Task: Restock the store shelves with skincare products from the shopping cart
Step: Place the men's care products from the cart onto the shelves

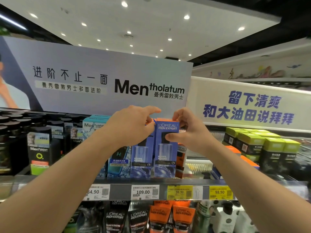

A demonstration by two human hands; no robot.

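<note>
Two tall blue L'Oreal Men Expert boxes stand side by side on the top shelf [117, 181]. My right hand [190, 130] grips the right blue box [165, 158] at its upper part, thumb on the front and fingers over the orange top. My left hand [133, 126] rests on the top of the left blue box [141, 158], index finger stretched toward the right box. The shopping cart is out of view.
Teal Mentholatum boxes [117, 162] and black Mentholatum bottles [39, 148] stand to the left. Orange L'Oreal boxes [181, 158] and green-topped dark boxes [262, 148] lie to the right. Price tags [144, 192] line the shelf edge. L'Oreal tubes [161, 217] fill the lower shelf.
</note>
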